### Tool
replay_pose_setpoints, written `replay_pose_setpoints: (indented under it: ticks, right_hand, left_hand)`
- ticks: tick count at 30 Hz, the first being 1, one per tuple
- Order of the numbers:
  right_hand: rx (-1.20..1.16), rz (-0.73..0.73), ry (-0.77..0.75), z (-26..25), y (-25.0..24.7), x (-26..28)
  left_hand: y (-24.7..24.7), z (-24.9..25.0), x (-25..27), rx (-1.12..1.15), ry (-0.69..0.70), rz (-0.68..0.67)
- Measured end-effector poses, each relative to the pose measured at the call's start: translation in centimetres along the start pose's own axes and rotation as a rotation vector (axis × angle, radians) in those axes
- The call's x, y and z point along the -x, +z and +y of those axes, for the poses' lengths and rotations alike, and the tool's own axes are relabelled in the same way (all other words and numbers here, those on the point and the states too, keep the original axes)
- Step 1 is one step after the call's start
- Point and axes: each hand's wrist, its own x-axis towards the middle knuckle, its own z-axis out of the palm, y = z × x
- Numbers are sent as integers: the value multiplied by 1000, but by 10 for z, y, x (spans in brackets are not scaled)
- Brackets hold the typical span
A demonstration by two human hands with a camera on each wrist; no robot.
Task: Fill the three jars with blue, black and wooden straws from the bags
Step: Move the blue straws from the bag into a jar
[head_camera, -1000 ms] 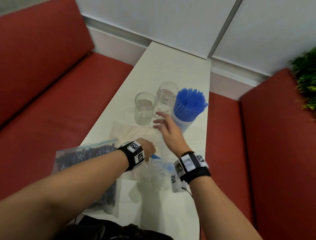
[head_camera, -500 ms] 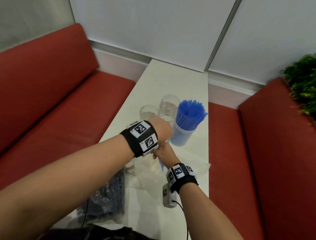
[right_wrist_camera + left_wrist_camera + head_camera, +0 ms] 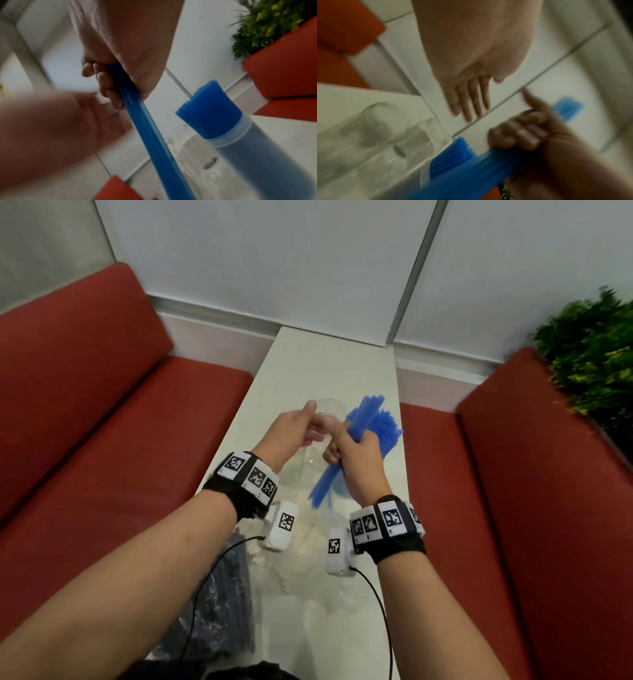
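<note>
In the head view the right hand (image 3: 359, 460) covers the middle of the bundle of blue straws (image 3: 329, 477) and most of the filled jar (image 3: 380, 426) beyond it. The left hand (image 3: 291, 433) hides the empty jars; only one glass rim (image 3: 329, 405) shows between the two hands. The bag of black straws (image 3: 222, 611) under the left forearm is cut by the lower edge. In the left wrist view the two glass jars (image 3: 385, 129) below the fingers are smeared, perhaps standing apart.
</note>
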Motion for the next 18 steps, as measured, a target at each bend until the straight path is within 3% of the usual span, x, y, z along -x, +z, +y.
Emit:
replay_pose_setpoints:
  ticks: [3,4,6,8,14,16,18]
  right_hand:
    - [-90,30,-63,-22,4,-13]
    - [-93,33,-71,-24,6,-15]
    - [-52,42,-63,-21,7,-14]
    - [-47,36,-57,-20,2,-9]
    - [-103,37,-58,-28,-35,-17]
    - [-36,35,-8,-21,-45,-21]
    - [63,69,34,-13,-52,-28]
  left_hand:
    - [3,-37,3,128,-531,-321]
    - [7,-47,3,268,-625,-363]
    - [15,-57,4,532,-742,-319]
    - [19,-64,1,591,-783,-262]
    - [24,-92,-3,457,-706,-164]
    - [28,-108,-2,306,-674,-81]
    - [29,-126,1,18,-624,-59]
